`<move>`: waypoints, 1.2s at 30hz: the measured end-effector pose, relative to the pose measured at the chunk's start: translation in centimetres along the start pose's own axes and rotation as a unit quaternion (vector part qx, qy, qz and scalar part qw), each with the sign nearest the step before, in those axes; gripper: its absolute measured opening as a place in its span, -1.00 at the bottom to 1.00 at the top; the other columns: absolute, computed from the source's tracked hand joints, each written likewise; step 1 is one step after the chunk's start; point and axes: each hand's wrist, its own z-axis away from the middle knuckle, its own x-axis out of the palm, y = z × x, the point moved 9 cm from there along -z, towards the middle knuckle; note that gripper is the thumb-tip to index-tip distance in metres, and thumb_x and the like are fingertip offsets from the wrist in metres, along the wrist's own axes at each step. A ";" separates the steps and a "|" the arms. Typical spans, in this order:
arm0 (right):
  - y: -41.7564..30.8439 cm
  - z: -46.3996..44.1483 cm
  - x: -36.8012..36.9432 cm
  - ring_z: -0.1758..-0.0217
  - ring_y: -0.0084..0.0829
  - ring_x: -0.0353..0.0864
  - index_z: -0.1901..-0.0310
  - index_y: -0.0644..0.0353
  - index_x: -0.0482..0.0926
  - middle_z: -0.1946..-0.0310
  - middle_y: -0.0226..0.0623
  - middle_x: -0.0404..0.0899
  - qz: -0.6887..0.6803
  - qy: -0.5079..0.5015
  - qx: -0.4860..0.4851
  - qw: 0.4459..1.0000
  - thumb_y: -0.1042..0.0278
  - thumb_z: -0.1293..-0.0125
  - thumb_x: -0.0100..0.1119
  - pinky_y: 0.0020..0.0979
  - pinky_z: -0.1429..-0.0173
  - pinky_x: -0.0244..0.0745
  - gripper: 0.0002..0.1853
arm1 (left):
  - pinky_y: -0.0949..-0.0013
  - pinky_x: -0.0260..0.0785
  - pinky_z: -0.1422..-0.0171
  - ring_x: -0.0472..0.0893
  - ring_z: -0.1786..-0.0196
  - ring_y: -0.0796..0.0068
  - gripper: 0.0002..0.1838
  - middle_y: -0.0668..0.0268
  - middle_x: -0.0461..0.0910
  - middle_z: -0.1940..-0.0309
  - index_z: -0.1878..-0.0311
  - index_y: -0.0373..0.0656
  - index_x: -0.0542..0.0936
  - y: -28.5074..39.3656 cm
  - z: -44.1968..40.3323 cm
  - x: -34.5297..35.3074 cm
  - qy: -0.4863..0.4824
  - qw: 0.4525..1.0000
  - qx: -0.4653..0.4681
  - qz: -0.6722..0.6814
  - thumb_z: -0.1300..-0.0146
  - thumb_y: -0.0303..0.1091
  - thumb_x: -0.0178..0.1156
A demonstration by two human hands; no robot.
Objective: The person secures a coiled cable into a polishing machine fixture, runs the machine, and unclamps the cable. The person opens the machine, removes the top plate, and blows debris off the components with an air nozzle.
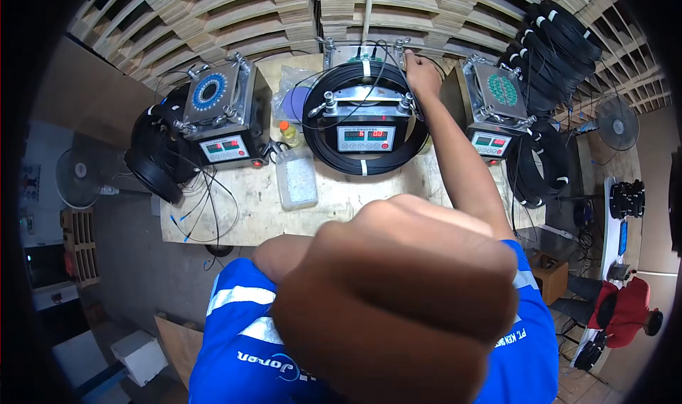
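My left hand (405, 290) is very close to the camera, large and blurred, curled into a fist; whatever it may hold is hidden. My right hand (423, 76) reaches to the far right corner of the middle machine, its fingers closed at a corner clamp (408, 43). That machine has a lit red and green display panel (366, 139) and metal corner posts. A coil of black cable (317, 157) with white ties rests around it, and thin cable ends run over its top plate.
A left machine (226, 148) carries a ring of blue connectors, a right machine (490, 142) green ones. Between stand a yellow-capped bottle (289, 132) and a clear tub (297, 184). Black cable coils (561, 41) hang at right. Fans (78, 178) flank the wooden table (249, 223).
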 end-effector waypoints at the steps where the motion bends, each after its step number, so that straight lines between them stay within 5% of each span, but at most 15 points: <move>1: -0.1 0.0 0.1 -0.09 0.03 0.61 0.09 0.04 0.72 0.07 0.01 0.67 0.003 -0.006 0.001 1.000 -0.33 -0.33 -0.08 -0.11 -0.16 0.46 -0.40 | 0.41 -0.01 0.64 0.30 0.72 0.53 -0.65 0.35 0.35 0.75 0.70 -0.14 0.31 -0.1 -0.1 0.0 -0.006 1.000 -0.004 -0.007 -0.01 -0.42 0.30; 3: 0.9 -1.1 1.0 -0.09 0.06 0.60 0.07 0.09 0.70 0.04 0.06 0.66 0.006 0.003 -0.003 1.000 -0.33 -0.33 -0.08 -0.10 -0.17 0.45 -0.37 | 0.42 -0.03 0.64 0.26 0.74 0.49 -0.74 0.30 0.35 0.76 0.73 -0.18 0.36 -1.8 0.4 -0.9 0.062 0.987 -0.047 -0.142 0.09 -0.50 0.25; 5: 0.9 -0.5 0.7 -0.12 0.07 0.59 0.05 0.11 0.69 0.01 0.10 0.64 0.009 -0.009 0.036 0.999 -0.34 -0.31 -0.07 -0.09 -0.21 0.44 -0.35 | 0.37 0.25 0.48 0.43 0.60 0.30 -0.82 0.24 0.41 0.63 0.54 -0.24 0.47 -3.2 -0.7 -2.5 -0.070 0.970 0.086 -0.217 -0.05 -0.53 0.31; 6: 0.4 0.4 -0.1 -0.14 0.06 0.59 0.04 0.10 0.69 0.00 0.10 0.64 0.020 -0.009 0.078 0.997 -0.35 -0.31 -0.06 -0.10 -0.22 0.44 -0.36 | 0.44 0.13 0.51 0.31 0.59 0.64 -0.73 0.40 0.28 0.69 0.58 -0.24 0.43 -5.2 -2.0 -4.8 -0.065 0.931 0.014 -0.359 -0.25 -0.49 0.18; 7: 1.0 -0.8 1.0 -0.16 0.05 0.58 0.02 0.12 0.69 -0.03 0.11 0.62 0.059 -0.073 0.044 0.995 -0.35 -0.30 -0.07 -0.10 -0.24 0.43 -0.34 | 0.50 0.15 0.44 0.31 0.53 0.68 -0.71 0.40 0.36 0.64 0.49 -0.24 0.49 -7.3 -2.9 -8.2 -0.010 0.893 -0.059 -0.445 -0.32 -0.32 0.25; 8: 1.8 -1.7 1.8 -0.18 0.05 0.57 -0.01 0.14 0.68 -0.06 0.10 0.61 0.018 -0.030 0.024 0.999 -0.35 -0.30 -0.09 -0.10 -0.25 0.42 -0.32 | 0.49 0.20 0.41 0.30 0.51 0.67 -0.67 0.38 0.40 0.63 0.46 -0.30 0.50 -11.0 -3.0 -13.7 0.045 0.871 -0.100 -0.479 -0.35 -0.27 0.24; 10: 1.3 -1.1 1.3 -0.19 0.04 0.56 -0.04 0.16 0.66 -0.07 0.08 0.61 0.029 -0.030 0.033 0.999 -0.34 -0.31 -0.12 -0.10 -0.26 0.41 -0.31 | 0.33 0.39 0.29 0.51 0.48 0.39 -0.64 0.19 0.56 0.56 0.37 -0.32 0.57 -15.9 -3.1 -24.1 0.074 0.755 -0.112 -0.642 -0.34 -0.15 0.23; 11: 1.2 -1.1 1.4 -0.20 0.03 0.56 -0.05 0.15 0.65 -0.07 0.08 0.61 0.026 -0.029 0.031 0.999 -0.33 -0.31 -0.12 -0.10 -0.27 0.41 -0.31 | 0.14 0.44 0.20 0.63 0.36 0.06 -0.55 0.03 0.63 0.46 0.33 -0.33 0.59 -19.3 -2.2 -30.7 0.079 0.703 -0.136 -0.693 -0.32 -0.02 0.20; 13: 1.1 -1.4 1.7 -0.21 0.04 0.55 -0.07 0.13 0.65 -0.08 0.07 0.60 0.013 -0.048 0.017 0.999 -0.30 -0.31 -0.11 -0.10 -0.27 0.41 -0.34 | -0.04 0.45 -0.01 0.63 0.09 -0.12 -0.52 -0.09 0.66 0.26 0.26 -0.30 0.67 -23.8 0.8 -39.6 0.116 0.599 -0.265 -0.747 -0.31 0.04 0.16; 16: 1.0 -1.1 1.4 -0.22 0.01 0.54 -0.06 0.14 0.64 -0.10 0.06 0.59 0.015 -0.046 0.037 0.998 -0.26 -0.29 -0.07 -0.13 -0.28 0.39 -0.37 | 0.07 0.47 -0.12 0.63 0.00 -0.14 -0.53 -0.16 0.65 0.13 0.23 -0.26 0.72 -28.5 5.0 -46.1 0.163 0.605 -0.428 -0.651 -0.19 0.04 0.26; 19: 1.6 -1.9 2.1 -0.15 0.03 0.58 0.04 0.18 0.68 -0.01 0.11 0.62 -0.009 -0.027 0.027 0.999 -0.30 -0.28 -0.02 -0.16 -0.25 0.42 -0.36 | 0.06 0.50 0.01 0.68 0.13 -0.10 -0.65 -0.06 0.69 0.28 0.36 -0.11 0.75 -27.8 4.2 -43.8 0.167 0.619 -0.414 -0.646 -0.13 0.00 0.30; 23: 2.3 -2.9 3.4 -0.10 0.02 0.61 0.04 0.24 0.66 0.05 0.11 0.65 -0.039 -0.059 0.003 0.997 -0.24 -0.30 0.06 -0.21 -0.20 0.44 -0.39 | 0.12 0.50 0.07 0.70 0.20 -0.04 -0.66 -0.04 0.70 0.36 0.42 -0.17 0.74 -28.5 5.1 -44.8 0.178 0.648 -0.409 -0.617 -0.13 -0.04 0.31; 31: 1.3 -1.7 2.0 -0.14 0.00 0.59 0.00 0.16 0.66 0.01 0.05 0.65 -0.027 -0.045 0.008 0.999 -0.27 -0.33 -0.04 -0.15 -0.21 0.45 -0.39 | 0.24 0.45 0.01 0.69 0.15 0.04 -0.61 -0.05 0.70 0.27 0.17 -0.32 0.68 -29.6 5.0 -44.9 0.187 0.758 -0.360 -0.510 -0.30 -0.12 0.16; 36: 1.0 -1.3 0.9 -0.17 0.06 0.56 -0.03 0.12 0.67 -0.01 0.08 0.63 0.051 -0.039 0.021 0.998 -0.30 -0.36 -0.16 -0.11 -0.26 0.41 -0.35 | 0.18 0.44 -0.01 0.68 0.14 0.00 -0.57 -0.06 0.69 0.29 0.18 -0.33 0.67 -29.4 4.3 -43.7 0.152 0.735 -0.362 -0.553 -0.35 -0.07 0.10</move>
